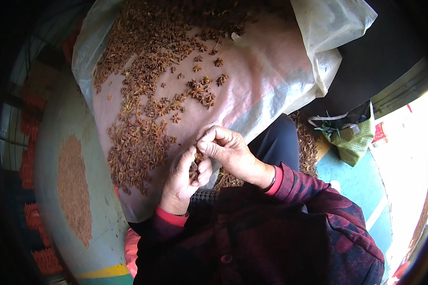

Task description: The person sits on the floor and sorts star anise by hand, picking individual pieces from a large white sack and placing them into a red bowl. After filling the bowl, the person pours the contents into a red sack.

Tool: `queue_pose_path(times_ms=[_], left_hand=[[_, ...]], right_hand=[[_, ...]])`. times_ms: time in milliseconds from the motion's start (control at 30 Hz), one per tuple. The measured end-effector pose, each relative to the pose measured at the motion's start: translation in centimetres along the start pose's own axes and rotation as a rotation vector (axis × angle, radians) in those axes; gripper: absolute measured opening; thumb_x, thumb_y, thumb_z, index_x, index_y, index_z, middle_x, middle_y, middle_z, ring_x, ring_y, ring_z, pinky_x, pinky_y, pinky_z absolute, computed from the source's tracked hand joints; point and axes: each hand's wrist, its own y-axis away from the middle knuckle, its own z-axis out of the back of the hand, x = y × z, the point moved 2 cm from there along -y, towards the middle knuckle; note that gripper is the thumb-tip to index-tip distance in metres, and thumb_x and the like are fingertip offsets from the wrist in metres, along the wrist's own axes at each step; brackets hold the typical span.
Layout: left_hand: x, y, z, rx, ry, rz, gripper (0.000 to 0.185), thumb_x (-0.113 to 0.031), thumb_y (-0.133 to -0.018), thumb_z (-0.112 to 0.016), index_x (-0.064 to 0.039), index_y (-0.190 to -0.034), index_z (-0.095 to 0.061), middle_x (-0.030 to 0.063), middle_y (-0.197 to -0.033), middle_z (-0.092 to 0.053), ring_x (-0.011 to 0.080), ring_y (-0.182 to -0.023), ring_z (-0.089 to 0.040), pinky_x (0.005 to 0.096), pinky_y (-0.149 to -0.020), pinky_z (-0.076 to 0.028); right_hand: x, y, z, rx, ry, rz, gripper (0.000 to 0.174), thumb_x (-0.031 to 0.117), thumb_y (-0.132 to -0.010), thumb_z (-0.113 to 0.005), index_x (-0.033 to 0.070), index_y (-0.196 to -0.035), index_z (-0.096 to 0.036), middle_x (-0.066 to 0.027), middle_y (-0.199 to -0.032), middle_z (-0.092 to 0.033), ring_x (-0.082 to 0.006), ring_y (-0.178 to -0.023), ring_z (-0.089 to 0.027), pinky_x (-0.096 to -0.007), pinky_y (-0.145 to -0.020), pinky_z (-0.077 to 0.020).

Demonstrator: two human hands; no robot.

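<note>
A large spread of dried star anise (139, 146) lies on a translucent plastic sheet (267, 60) before me, with loose whole stars near its right side. My left hand (185, 174), close to the sheet's near edge, is curled around several brown star anise pieces (194, 171). Just above and to the right, my right hand (223, 149) has its thumb and index finger pinched together by the left fingertips. Whether a small piece sits between those right fingertips cannot be told.
A green woven bag (356, 139) with things in it stands at the right. More brown pieces (306, 153) lie on the floor beside my knee (280, 142). At the left, a patch of small brown material (75, 192) covers part of the floor; red stacked items (30, 149) are beyond.
</note>
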Motion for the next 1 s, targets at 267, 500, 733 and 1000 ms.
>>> queue_pose_path(times_ms=[267,500,733,1000], left_hand=[[-3.7,0.1,-1.0,0.114,-0.377,0.080,0.021,-0.023,-0.101,-0.060,-0.003,-0.094,-0.060,-0.0015,-0.067,-0.051,0.0050,-0.049,-0.041,0.0203,-0.043,-0.032],[-7.9,0.1,-1.8,0.019,-1.423,-0.053,0.009,-0.006,-0.087,-0.068,-0.002,-0.088,-0.060,0.0033,-0.071,-0.058,0.0113,-0.066,-0.055,0.0299,-0.062,-0.047],[-12.6,-5.4,-0.1,-0.271,-2.114,-0.622,0.027,-0.017,-0.089,-0.070,-0.001,-0.111,-0.067,0.0186,-0.125,-0.062,0.0342,-0.114,-0.059,0.0427,-0.100,-0.046],[-10.1,-17.5,-1.0,-0.321,-2.160,-0.650,0.029,-0.017,-0.080,-0.076,-0.008,-0.107,-0.072,0.0099,-0.099,-0.068,0.0307,-0.098,-0.060,0.0447,-0.088,-0.047]], right_hand=[[-0.2,-0.3,0.3,0.044,-0.178,-0.109,0.009,0.011,-0.104,-0.059,0.006,-0.096,-0.061,-0.0010,-0.093,-0.066,-0.0062,-0.080,-0.057,-0.0231,-0.076,-0.0486],[3.1,-5.8,4.8,-0.202,-0.094,0.068,0.013,0.014,-0.104,-0.059,0.008,-0.093,-0.059,-0.0062,-0.094,-0.070,-0.0088,-0.069,-0.059,-0.0236,-0.064,-0.0521],[4.9,-12.6,9.0,0.011,1.797,0.615,0.009,0.008,-0.078,-0.064,0.008,-0.085,-0.059,-0.0084,-0.084,-0.060,-0.0282,-0.087,-0.057,-0.0421,-0.085,-0.0419],[3.2,-13.7,10.5,0.080,1.749,0.574,0.004,0.013,-0.083,-0.060,0.010,-0.085,-0.059,-0.0074,-0.079,-0.063,-0.0255,-0.085,-0.061,-0.0436,-0.093,-0.0417]])
